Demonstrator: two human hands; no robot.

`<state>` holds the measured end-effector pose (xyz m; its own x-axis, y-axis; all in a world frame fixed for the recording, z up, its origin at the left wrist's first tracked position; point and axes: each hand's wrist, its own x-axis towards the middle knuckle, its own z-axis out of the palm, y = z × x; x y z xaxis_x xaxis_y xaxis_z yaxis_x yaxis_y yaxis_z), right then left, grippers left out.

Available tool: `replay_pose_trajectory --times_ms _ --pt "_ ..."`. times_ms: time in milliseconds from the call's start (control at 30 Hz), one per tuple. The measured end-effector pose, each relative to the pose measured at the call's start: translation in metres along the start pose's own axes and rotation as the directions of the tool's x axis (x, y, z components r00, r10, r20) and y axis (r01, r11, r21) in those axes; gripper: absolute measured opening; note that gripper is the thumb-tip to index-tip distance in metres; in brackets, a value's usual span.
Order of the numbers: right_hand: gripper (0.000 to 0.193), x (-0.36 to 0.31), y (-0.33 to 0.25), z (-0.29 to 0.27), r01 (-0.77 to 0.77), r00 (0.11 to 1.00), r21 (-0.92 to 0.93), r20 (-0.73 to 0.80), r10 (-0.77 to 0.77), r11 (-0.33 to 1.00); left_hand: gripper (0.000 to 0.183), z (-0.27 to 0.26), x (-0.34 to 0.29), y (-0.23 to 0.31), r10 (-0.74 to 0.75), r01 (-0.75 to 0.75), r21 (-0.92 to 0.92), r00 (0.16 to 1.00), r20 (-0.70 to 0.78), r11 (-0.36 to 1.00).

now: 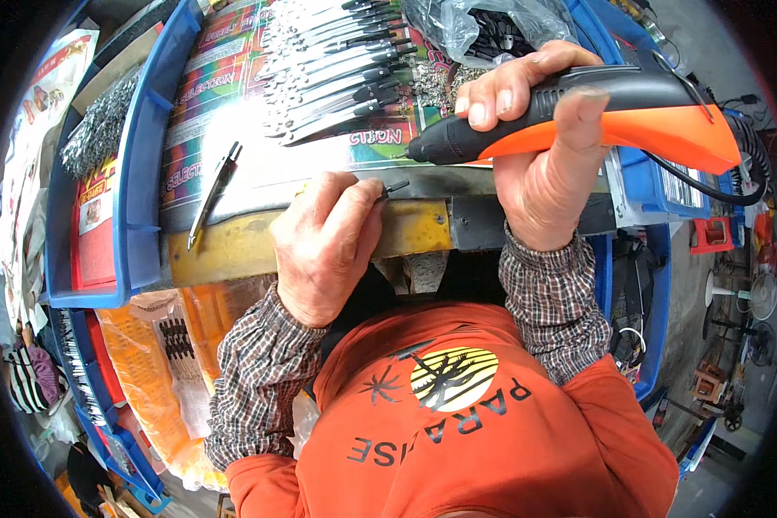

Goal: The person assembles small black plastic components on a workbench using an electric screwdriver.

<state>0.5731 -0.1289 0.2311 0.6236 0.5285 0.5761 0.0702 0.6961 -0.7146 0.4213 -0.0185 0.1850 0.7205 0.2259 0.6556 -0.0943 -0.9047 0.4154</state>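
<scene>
My right hand [540,142] grips an orange and black electric screwdriver [639,116] with its black tip pointing left, close to my left hand. My left hand [328,242] rests on the yellowed front edge of the workbench [224,246] and pinches a small dark part [397,186] between thumb and fingers, just below the tool's tip. Beyond both hands, a row of several metal blades with black handles [337,65] lies on a colourful printed sheet [216,95].
One folded knife [214,190] lies alone at the left on the bench. A clear plastic bag of dark parts [483,26] sits at the back. Blue plastic crates [138,155] flank the bench, and the tool's black cable [708,186] hangs at the right.
</scene>
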Motion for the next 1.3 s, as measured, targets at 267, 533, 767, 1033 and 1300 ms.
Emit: replay_pose_trajectory --times_ms 267,533,767,1033,1300 --pt "0.053 0.002 0.000 -0.001 0.007 0.996 0.079 0.091 -0.015 0.997 0.025 0.003 -0.004 -0.006 0.047 -0.046 0.037 0.998 -0.028 0.998" --pt "0.058 0.005 0.005 0.000 -0.009 0.981 0.141 0.194 -0.019 0.990 0.024 0.000 -0.007 -0.011 0.069 -0.066 0.041 0.995 -0.071 0.997" --pt "0.060 0.006 0.013 0.005 0.061 0.950 0.225 0.285 -0.125 0.973 0.024 -0.001 -0.012 -0.017 0.108 -0.104 0.044 0.989 -0.101 0.994" --pt "0.062 0.005 0.003 0.023 -0.038 0.979 0.246 0.205 -0.013 0.968 0.025 -0.002 -0.013 -0.020 0.122 -0.116 0.061 0.987 -0.104 0.991" --pt "0.063 0.010 0.014 -0.007 -0.002 0.922 0.183 0.381 -0.069 0.983 0.024 -0.003 -0.013 -0.021 0.120 -0.116 0.038 0.984 -0.128 0.992"
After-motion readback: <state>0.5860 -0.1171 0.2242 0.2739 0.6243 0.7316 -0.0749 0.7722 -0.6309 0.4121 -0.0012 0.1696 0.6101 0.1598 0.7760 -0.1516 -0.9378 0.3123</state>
